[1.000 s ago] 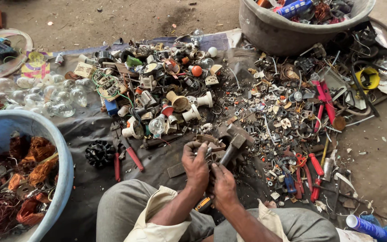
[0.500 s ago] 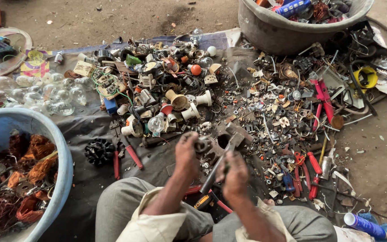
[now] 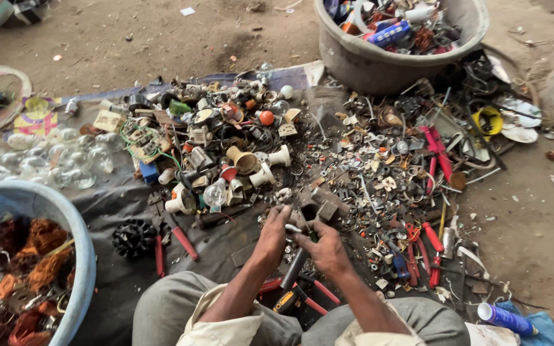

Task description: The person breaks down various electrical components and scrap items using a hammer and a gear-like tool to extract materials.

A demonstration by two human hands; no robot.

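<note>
I sit on the ground at a dark cloth (image 3: 117,205) covered with electrical scrap. My left hand (image 3: 273,236) and my right hand (image 3: 326,251) meet above my knees, and their fingertips pinch a small pale metal part (image 3: 293,229). Under the hands lies a hammer (image 3: 293,272) with a black handle and a yellow-orange grip end. Its dark head (image 3: 318,208) points away from me into the pile. Neither hand seems to grip the hammer. Red-handled pliers (image 3: 318,293) lie between my legs.
A blue tub (image 3: 84,250) of copper wire stands at my left, a grey tub (image 3: 360,61) of scrap at the back right. Glass bulbs (image 3: 52,157), lamp holders (image 3: 270,160), a black finned part (image 3: 133,237), red-handled pliers (image 3: 429,247) and a blue can (image 3: 508,318) lie around.
My hands were apart half a second ago with the hammer lifted in the right one. Now the hammer lies down and both hands have come together on the small part.
</note>
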